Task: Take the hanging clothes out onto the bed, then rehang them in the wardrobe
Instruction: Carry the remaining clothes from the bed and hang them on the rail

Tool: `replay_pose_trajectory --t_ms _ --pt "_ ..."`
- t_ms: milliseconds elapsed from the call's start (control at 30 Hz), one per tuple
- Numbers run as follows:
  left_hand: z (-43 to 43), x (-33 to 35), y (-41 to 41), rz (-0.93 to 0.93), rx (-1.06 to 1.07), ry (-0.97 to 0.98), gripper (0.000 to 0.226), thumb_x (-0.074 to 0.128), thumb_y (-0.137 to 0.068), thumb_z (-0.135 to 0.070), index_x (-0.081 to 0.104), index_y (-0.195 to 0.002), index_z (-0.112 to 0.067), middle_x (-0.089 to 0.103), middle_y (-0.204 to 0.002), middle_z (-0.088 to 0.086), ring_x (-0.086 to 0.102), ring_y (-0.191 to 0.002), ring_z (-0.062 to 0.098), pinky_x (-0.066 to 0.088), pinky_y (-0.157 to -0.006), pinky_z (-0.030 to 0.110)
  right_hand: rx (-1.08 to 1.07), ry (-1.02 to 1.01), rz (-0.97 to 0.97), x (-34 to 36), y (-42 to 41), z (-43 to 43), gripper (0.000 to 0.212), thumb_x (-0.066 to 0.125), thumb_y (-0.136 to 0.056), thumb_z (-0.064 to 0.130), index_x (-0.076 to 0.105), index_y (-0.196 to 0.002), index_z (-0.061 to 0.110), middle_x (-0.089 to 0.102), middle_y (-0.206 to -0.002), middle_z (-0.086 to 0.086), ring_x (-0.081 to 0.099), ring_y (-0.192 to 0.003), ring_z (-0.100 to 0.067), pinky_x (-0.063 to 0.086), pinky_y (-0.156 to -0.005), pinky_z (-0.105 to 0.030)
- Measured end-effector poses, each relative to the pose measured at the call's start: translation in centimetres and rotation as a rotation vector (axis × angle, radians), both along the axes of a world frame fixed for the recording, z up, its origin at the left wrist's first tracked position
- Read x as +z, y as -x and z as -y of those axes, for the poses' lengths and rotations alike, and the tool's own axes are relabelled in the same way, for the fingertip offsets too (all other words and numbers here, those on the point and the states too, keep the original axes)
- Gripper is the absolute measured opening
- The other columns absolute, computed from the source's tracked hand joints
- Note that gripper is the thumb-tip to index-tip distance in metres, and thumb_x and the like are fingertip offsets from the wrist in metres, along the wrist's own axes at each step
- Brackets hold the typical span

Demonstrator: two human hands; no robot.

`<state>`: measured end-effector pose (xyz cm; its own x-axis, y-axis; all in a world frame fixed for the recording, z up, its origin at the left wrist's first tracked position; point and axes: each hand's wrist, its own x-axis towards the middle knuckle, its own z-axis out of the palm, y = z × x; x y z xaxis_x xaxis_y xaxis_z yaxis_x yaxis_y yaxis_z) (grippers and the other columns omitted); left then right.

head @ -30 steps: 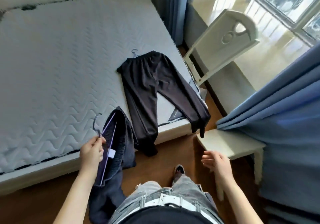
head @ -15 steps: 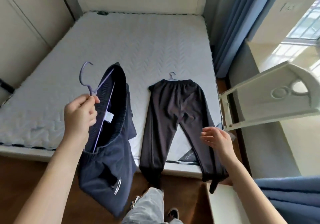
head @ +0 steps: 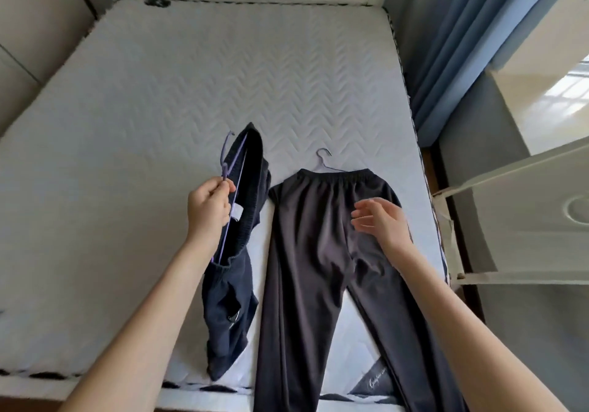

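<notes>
My left hand (head: 208,207) pinches the purple hanger (head: 228,169) carrying navy shorts (head: 236,252), long axis twelve-to-six; my right hand (head: 381,220) hovers open over the black trousers (head: 318,268) at three o'clock.

Blue curtains (head: 452,48) are hanging right of the mattress, and a white chair (head: 522,220) is lying tipped beside them.

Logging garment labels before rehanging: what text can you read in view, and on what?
Script logo on the dark fabric at the mattress edge: too blurred to read.
White tag inside the navy garment: no text legible.
Nothing else is readable.
</notes>
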<state>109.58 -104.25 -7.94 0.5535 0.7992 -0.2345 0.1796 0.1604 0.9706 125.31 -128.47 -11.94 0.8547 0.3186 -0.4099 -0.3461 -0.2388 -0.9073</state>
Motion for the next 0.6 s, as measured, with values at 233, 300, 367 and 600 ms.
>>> replay_pose_trajectory --t_ms 233,300,367,600 --pt "-5.1 -17.8 -9.5 -0.103 0.092 0.133 0.027 0.044 -0.098 -0.004 0.052 -0.071 -0.008 0.026 -0.038 -0.013 0.020 -0.031 0.004 0.018 -0.033 0.012 -0.028 0.077 0.012 -15.7 -12.4 -11.3 0.021 0.043 -0.092 0.001 0.064 -0.093 0.004 0.063 -0.077 -0.010 0.058 -0.061 -0.018 0.050 -0.056 -0.020" --pt "-6.3 -21.9 -11.1 -0.095 0.133 0.162 0.028 0.044 -0.097 -0.004 0.053 -0.071 -0.008 0.027 -0.038 -0.012 0.020 -0.031 0.004 0.018 -0.034 0.012 -0.012 0.106 0.021 -20.9 -15.9 -14.6 0.019 0.047 -0.090 0.002 0.064 -0.098 0.005 0.062 -0.077 -0.008 0.057 -0.064 -0.018 0.051 -0.064 -0.025" --pt "-7.3 -25.4 -12.2 -0.078 0.155 0.188 0.027 0.044 -0.096 -0.004 0.053 -0.071 -0.009 0.027 -0.041 -0.010 0.019 -0.032 0.004 0.018 -0.034 0.012 0.016 0.158 0.044 -25.7 -19.3 -17.8 0.023 0.052 -0.085 0.010 0.067 -0.103 0.005 0.062 -0.076 -0.005 0.057 -0.070 -0.018 0.050 -0.071 -0.033" --pt "-8.1 -31.0 -12.8 -0.042 0.072 0.210 0.022 0.044 -0.097 -0.005 0.055 -0.078 -0.007 0.023 -0.049 -0.007 0.015 -0.040 0.007 0.009 -0.043 0.022 -0.067 0.197 -0.195 -35.3 -25.8 -25.1 0.006 0.053 -0.083 0.017 0.048 -0.083 0.017 0.044 -0.064 -0.001 0.047 -0.049 -0.016 0.036 -0.048 -0.026"
